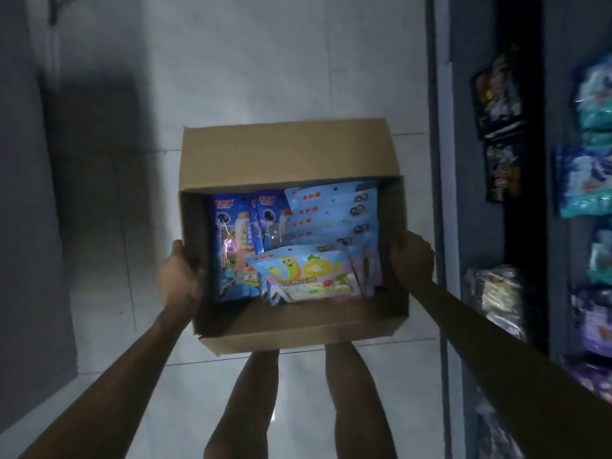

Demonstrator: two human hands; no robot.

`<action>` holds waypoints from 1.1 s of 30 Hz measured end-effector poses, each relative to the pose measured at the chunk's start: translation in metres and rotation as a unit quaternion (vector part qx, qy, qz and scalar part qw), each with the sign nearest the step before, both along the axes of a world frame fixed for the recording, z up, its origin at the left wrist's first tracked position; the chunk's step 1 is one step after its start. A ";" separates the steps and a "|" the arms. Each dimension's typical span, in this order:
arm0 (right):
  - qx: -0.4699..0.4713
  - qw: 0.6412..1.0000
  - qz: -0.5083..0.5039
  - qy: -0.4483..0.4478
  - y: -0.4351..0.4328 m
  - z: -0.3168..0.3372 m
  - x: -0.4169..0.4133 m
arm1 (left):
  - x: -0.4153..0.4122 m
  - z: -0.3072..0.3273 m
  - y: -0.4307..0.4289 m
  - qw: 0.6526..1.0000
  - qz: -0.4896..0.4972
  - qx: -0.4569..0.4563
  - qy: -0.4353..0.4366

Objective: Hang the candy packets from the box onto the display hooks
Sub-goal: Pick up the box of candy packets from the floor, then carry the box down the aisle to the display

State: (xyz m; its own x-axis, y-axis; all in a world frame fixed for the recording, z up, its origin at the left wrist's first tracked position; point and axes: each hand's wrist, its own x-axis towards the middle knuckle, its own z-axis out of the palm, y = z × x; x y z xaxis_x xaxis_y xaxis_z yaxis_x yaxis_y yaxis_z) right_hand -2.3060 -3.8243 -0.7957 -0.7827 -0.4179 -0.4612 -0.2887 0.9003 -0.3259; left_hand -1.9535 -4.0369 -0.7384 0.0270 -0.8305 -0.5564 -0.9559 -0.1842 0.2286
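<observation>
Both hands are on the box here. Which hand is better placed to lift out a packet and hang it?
Probably the right hand: it grips the box wall on the side where the display stands. The left hand grips the far side and could steady the box.

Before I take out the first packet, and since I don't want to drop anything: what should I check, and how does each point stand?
1. Box held on both sides: left hand grips the left wall of the box, right hand grips the right wall. Ok.
2. Box top open: the far flap is folded back. Ok.
3. Packets within reach: they lie loose inside, the top one face up. Ok.
4. A hand free to pick: both hold the box. Not ok.
5. Free spot on the display: too blurred. Cannot tell.
</observation>
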 end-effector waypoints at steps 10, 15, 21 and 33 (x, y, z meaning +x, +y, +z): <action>0.014 0.995 -0.097 -0.023 0.101 0.142 0.041 | -0.016 0.143 0.016 0.983 -0.181 0.032 -0.020; 0.054 0.979 -0.198 -0.020 0.180 0.204 0.098 | -0.041 0.193 0.032 0.950 -0.310 0.029 -0.016; 0.114 0.926 -0.356 -0.050 0.295 0.266 0.191 | -0.095 0.237 0.084 0.857 -0.515 -0.001 -0.001; 0.026 0.722 -0.690 0.042 0.509 0.378 0.468 | -0.128 0.315 0.382 0.587 -0.802 -0.033 0.102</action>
State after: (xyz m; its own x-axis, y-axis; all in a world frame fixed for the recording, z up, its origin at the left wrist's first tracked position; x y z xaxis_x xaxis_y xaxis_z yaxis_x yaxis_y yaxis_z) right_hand -1.8384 -3.3150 -0.4172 -0.4637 0.8025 -0.3754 0.8783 0.3605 -0.3142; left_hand -2.0819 -3.6549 -0.4229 -0.8813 0.2847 -0.3772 0.1616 0.9316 0.3257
